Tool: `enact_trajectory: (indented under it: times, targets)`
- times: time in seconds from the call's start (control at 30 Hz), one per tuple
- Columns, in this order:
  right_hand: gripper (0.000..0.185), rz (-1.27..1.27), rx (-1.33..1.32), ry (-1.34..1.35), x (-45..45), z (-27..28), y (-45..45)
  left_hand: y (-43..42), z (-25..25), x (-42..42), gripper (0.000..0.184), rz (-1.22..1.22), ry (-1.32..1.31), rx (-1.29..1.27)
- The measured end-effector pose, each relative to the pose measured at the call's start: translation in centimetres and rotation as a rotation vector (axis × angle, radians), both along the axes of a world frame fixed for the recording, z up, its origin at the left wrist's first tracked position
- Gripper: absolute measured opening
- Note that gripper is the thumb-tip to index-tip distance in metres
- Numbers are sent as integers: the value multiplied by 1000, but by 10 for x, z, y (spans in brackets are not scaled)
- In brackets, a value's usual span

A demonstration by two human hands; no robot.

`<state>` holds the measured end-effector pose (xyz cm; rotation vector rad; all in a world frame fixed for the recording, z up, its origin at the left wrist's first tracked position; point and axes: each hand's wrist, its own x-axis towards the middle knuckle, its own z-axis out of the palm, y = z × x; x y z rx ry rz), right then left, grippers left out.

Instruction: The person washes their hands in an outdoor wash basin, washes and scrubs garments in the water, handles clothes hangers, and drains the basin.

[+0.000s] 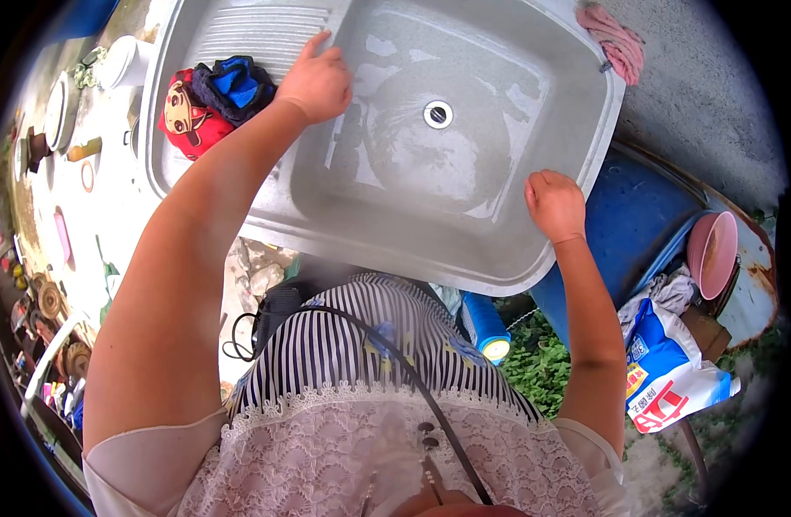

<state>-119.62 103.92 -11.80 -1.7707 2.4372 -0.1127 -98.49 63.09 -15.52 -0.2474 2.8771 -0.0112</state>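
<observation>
A grey laundry sink (533, 60) with a ribbed washboard (262, 30) on its left spreads out in front of me. Over the ridge between washboard and basin is my left hand (319, 79); its index finger is stretched out and the others are partly curled, with nothing seen in them. Beside it on the washboard lie a dark and blue cloth (234, 86) and a red cloth with a cartoon face (188, 116). My right hand (555, 205) is closed in a fist at the basin's right wall, no object showing in it. Wet patches surround the drain (437, 114).
A pink rag (612, 41) hangs on the sink's far right corner. Right of the sink are a blue barrel (641, 211), a pink bowl (712, 255) and a blue and white detergent bag (671, 366). A white bucket (126, 63) stands at left.
</observation>
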Motion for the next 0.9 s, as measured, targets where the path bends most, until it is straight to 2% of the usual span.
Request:
enact_trajectory:
  times: [0.9]
  targets:
    - [14,-1,5,3,-2,-2,2,2,1,0,23,-2,42,2]
